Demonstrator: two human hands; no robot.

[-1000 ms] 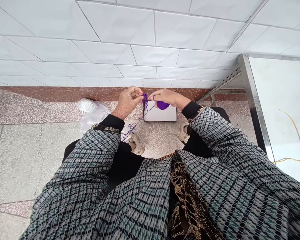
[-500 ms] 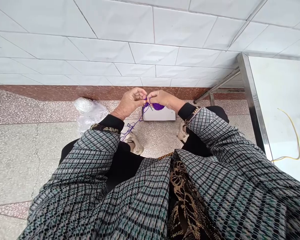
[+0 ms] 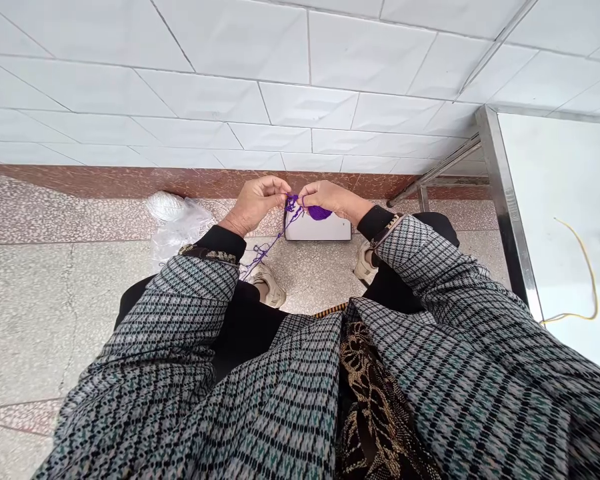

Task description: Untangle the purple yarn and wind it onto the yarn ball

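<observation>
Between my hands is a small tangle of purple yarn [image 3: 292, 203]. My left hand [image 3: 260, 202] pinches its left side between thumb and fingers. Opposite it, my right hand [image 3: 329, 197] pinches the yarn's right side, with fingers curled. A purple yarn ball [image 3: 319, 213] shows just under my right hand, over a white box [image 3: 316, 229]; whether it rests there I cannot tell. Loose purple strands [image 3: 260, 252] trail down and left from my hands towards my left shoe [image 3: 271, 285].
On the floor at the left lies a white yarn ball [image 3: 166, 207] by a clear plastic bag [image 3: 183, 230]. A tiled wall [image 3: 280, 103] rises ahead. At the right stands a metal-framed table [image 3: 555, 200] with a yellow cord [image 3: 587, 257] on it.
My left hand has shifted slightly left, away from my right hand. More of the purple yarn now shows between them.
</observation>
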